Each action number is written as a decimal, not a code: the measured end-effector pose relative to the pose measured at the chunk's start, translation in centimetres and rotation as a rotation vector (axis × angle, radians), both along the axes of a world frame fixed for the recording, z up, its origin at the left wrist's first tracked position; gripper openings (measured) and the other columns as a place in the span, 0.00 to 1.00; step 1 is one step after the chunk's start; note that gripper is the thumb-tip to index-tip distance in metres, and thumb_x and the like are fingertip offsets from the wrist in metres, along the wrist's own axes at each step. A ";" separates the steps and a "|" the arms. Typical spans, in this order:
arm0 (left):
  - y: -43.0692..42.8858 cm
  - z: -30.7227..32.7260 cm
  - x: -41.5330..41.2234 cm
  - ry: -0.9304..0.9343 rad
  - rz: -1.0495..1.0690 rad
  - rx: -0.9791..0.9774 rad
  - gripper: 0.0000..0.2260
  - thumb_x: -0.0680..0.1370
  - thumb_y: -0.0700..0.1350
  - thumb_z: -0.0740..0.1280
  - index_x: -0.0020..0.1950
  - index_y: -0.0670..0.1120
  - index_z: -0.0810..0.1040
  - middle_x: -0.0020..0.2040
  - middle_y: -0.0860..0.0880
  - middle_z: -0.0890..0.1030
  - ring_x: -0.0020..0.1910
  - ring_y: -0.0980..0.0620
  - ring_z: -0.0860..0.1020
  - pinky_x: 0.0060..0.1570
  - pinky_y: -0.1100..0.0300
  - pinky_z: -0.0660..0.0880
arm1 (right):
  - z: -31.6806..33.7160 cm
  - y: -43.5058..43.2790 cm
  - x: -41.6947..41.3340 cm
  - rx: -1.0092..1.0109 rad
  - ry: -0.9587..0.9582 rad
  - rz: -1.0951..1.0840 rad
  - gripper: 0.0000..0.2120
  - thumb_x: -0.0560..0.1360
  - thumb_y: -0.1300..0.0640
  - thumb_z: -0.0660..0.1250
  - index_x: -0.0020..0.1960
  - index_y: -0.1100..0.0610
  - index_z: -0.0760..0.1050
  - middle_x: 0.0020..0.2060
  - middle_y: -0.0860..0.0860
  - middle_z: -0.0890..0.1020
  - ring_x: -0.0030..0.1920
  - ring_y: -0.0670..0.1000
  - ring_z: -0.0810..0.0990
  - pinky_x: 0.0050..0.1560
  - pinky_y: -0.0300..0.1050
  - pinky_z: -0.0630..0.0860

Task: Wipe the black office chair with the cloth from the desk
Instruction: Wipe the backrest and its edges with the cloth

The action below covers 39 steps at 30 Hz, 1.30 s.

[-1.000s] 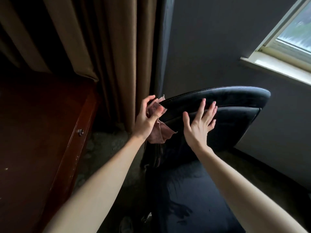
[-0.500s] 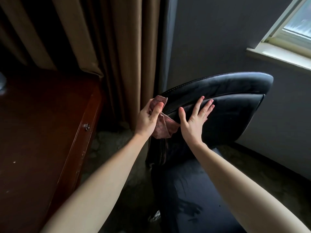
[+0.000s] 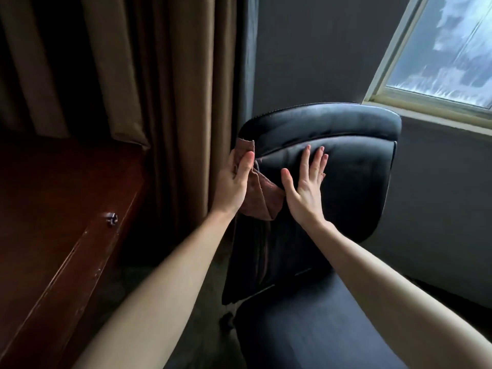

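The left grip (image 3: 234,182) pinches the cloth (image 3: 262,198) between thumb and fingers, at the left edge of the chair (image 3: 346,123) back, just under its top cushion. The right grip (image 3: 306,193) holds nothing. Its fingers are straight and a little spread, flat on the front of the back, and it seems to steady the chair. The cloth is brownish-pink and bunched. One part stands up above the thumb, and the rest hangs down between the two grips, against the black leather.

I think the cloth is light and very soft, so it will fold and slip away if it is held only by a corner. It is better to gather it into a pad under the palm and press with the whole grip. The leather looks smooth and a little shiny, so the cloth should glide easily. The chair probably turns or rolls, so a second grip on the back is useful. The desk (image 3: 53,209) stands to the left, beside a curtain (image 3: 173,75).
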<state>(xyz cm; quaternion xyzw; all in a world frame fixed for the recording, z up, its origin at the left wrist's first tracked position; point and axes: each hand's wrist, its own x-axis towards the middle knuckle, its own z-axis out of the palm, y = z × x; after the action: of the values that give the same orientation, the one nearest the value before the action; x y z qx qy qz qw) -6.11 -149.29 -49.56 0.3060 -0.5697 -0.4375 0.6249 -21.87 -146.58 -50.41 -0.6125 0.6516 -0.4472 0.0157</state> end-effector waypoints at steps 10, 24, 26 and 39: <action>3.2 -7.3 1.5 0.051 0.100 -0.230 0.11 0.80 0.53 0.64 0.59 0.51 0.78 0.56 0.53 0.82 0.59 0.60 0.77 0.63 0.64 0.69 | -2.6 -0.1 2.2 -0.204 -0.032 0.033 0.32 0.78 0.38 0.49 0.78 0.44 0.42 0.78 0.50 0.38 0.76 0.49 0.33 0.73 0.53 0.32; 5.5 -2.6 2.3 0.052 0.149 -0.188 0.24 0.84 0.53 0.55 0.73 0.37 0.68 0.72 0.43 0.70 0.70 0.58 0.65 0.65 0.76 0.61 | -5.4 2.7 3.1 -0.219 -0.013 0.128 0.28 0.83 0.46 0.51 0.77 0.44 0.41 0.78 0.48 0.38 0.76 0.47 0.33 0.74 0.53 0.33; 5.0 -5.0 2.4 0.059 0.076 -0.156 0.36 0.77 0.67 0.59 0.71 0.38 0.70 0.72 0.43 0.71 0.71 0.55 0.67 0.72 0.64 0.61 | -5.7 2.6 3.2 -0.229 -0.001 0.129 0.28 0.83 0.47 0.51 0.78 0.45 0.41 0.78 0.48 0.38 0.76 0.48 0.33 0.74 0.52 0.33; 8.5 -18.2 3.2 0.318 -0.166 0.208 0.25 0.73 0.55 0.66 0.65 0.42 0.78 0.62 0.40 0.80 0.64 0.42 0.76 0.69 0.45 0.67 | -6.1 2.7 3.5 -0.258 -0.009 0.157 0.31 0.77 0.41 0.46 0.78 0.45 0.42 0.78 0.48 0.39 0.76 0.48 0.34 0.73 0.52 0.34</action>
<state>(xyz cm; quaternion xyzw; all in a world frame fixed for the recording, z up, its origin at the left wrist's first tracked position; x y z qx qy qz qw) -2.93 -140.76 -67.79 0.2481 -0.4387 -0.5867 0.6338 -18.36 -143.87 -56.49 -0.6565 0.5389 -0.5273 -0.0253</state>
